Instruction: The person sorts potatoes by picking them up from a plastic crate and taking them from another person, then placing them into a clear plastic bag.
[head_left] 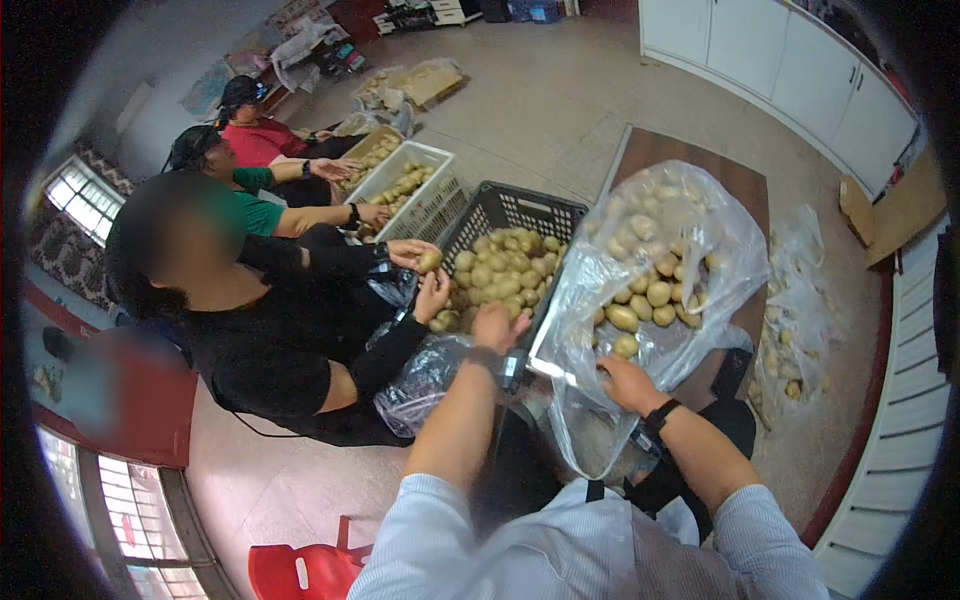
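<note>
My left hand (498, 328) is over the near edge of a black crate (530, 197) filled with potatoes (505, 268). It is slightly blurred, and its fingers are spread, with nothing seen between them. My right hand (626, 384) is at the near opening of a large clear plastic bag (728, 262) of potatoes, right of the crate. Its fingers are curled at the bag's edge, just below a single potato (625, 346); what they hold, if anything, is hidden.
To my left a co-worker in black holds a potato (429, 261) above the crate. Beyond sit two more people beside a white crate (445, 160) of potatoes. Another plastic bag (797, 320) lies on the floor at right. A red stool (300, 572) stands at lower left.
</note>
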